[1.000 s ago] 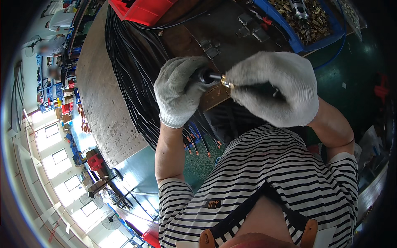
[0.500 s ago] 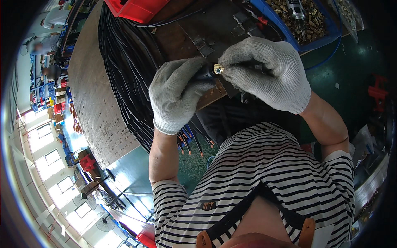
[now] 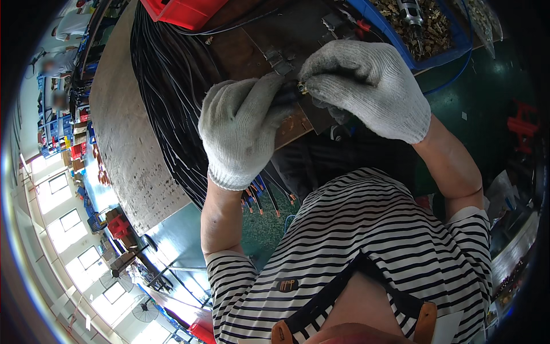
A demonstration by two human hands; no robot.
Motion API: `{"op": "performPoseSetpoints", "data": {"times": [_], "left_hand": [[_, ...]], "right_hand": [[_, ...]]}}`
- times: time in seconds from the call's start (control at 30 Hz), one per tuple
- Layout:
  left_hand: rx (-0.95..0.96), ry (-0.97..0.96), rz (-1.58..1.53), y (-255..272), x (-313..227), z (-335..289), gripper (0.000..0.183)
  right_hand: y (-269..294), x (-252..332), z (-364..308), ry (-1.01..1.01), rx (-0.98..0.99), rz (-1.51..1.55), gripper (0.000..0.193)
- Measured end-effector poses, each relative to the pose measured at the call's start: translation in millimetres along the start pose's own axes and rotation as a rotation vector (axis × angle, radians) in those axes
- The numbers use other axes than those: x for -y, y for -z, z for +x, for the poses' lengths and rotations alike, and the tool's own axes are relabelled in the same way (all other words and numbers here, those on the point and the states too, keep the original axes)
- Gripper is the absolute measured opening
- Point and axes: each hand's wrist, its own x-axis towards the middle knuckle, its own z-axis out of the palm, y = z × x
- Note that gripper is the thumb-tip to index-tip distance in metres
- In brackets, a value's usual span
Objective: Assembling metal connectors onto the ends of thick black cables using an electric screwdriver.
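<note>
My left hand (image 3: 238, 129), in a grey-white knit glove, is closed around a dark cylindrical piece (image 3: 286, 94), mostly hidden by the fingers. At its right end shows a small brass fitting (image 3: 302, 88). My right hand (image 3: 369, 86), gloved alike, has thumb and fingers pinched together at this fitting. Whether the right fingertips hold the fitting itself or something smaller cannot be made out. Both hands are raised over the near edge of the brown workbench (image 3: 295, 125).
A bundle of black cables (image 3: 166, 109) with bare copper ends hangs over the bench to the left. At the back sit a red bin (image 3: 186, 12) and a blue tray (image 3: 452, 53) of brass pieces with a power screwdriver (image 3: 410, 20) on it. A pale board (image 3: 123, 132) stretches along the left.
Both hands have shifted slightly left. The right hand has also moved up a little, and its fingers now cover more of the brass fitting, which appears turned.
</note>
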Motion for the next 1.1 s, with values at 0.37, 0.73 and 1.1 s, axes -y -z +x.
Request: {"op": "performPoseSetpoints", "data": {"times": [0.37, 0.73, 1.1], "left_hand": [[0.175, 0.1, 0.052, -4.9, 7.1, 2.6, 0.034], [-0.025, 0.445, -0.36, -26.5, 22.3, -18.7, 0.051], [-0.109, 0.727, -1.326, -130.5, 125.6, 97.0, 0.06]], "right_hand": [[-25.0, -38.1, 18.2, -0.097, 0.035, 0.08, 0.026], [-57.0, -70.1, 73.8, -0.378, -0.297, 0.588, 0.033], [-58.2, -164.4, 177.8, 0.04, -0.444, 0.826, 0.03]]}}
